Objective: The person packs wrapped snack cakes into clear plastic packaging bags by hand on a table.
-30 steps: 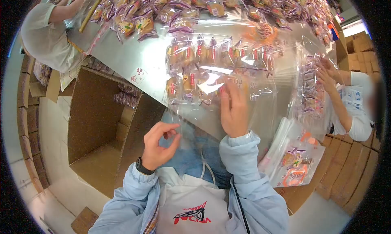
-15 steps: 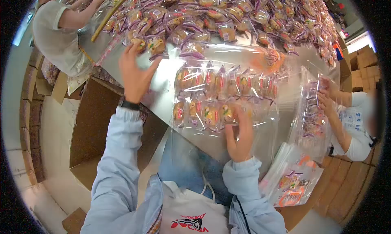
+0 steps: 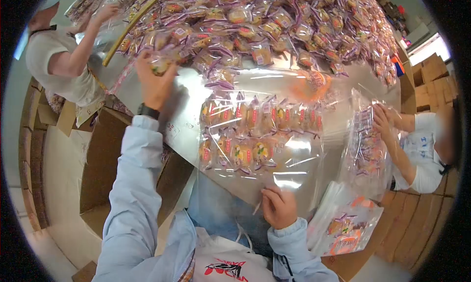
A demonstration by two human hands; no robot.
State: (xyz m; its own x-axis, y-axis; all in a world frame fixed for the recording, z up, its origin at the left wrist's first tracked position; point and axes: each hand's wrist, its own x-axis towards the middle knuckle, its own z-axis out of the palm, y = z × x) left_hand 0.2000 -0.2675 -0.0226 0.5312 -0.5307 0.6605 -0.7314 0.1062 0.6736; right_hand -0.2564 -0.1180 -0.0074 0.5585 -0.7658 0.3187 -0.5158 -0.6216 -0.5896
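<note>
A large clear plastic bag (image 3: 306,157) with orange print lies on the metal table, two rows of individually wrapped pastries (image 3: 248,154) inside it. The upper row is longer; the lower one fills only the left part. At the near edge of the bag, my right hand (image 3: 279,208) has its fingers pinched on the plastic film. To the left, beside the pile, my left hand (image 3: 154,88) has thumb and fingers closed around a wrapped pastry (image 3: 161,67), slightly blurred by motion.
A big heap of wrapped pastries (image 3: 274,24) covers the table's far side. Printed flat bags (image 3: 346,228) lie at the right, near a co-worker's hands (image 3: 385,125) on another filled bag (image 3: 365,144). Another person (image 3: 64,61) stands far left. An open cardboard box (image 3: 110,169) sits below the table edge.
My left hand has closed on a wrapped pastry from the pile's edge. My right hand has moved from the lower row toward me, down to the bag's near edge.
</note>
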